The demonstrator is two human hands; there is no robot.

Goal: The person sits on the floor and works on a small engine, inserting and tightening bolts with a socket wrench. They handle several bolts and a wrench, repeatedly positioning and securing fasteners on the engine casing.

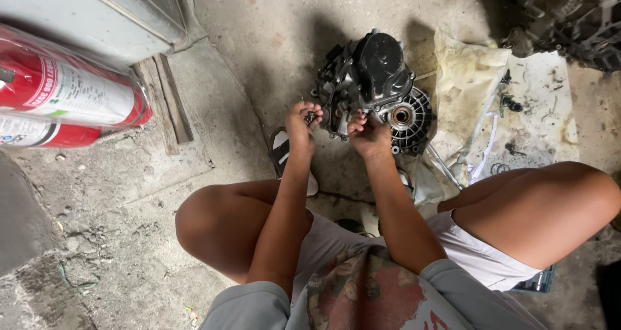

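A dark, greasy engine block (372,84) with a round finned cover (407,118) sits on the concrete floor in front of me. My left hand (303,121) is at the block's left side, its fingers pinched on a small dark metal part (310,116). My right hand (369,136) rests against the lower front of the block, fingers curled at the casing; what it grips is hidden. I am squatting, with both knees either side of my arms.
Two red cylinders (65,97) lie at the left beside wooden boards (165,103). A dirty plastic sheet (517,110) with small loose parts spreads at the right. More dark engine parts (569,19) stand at the top right. A sandal (281,152) is below my left hand.
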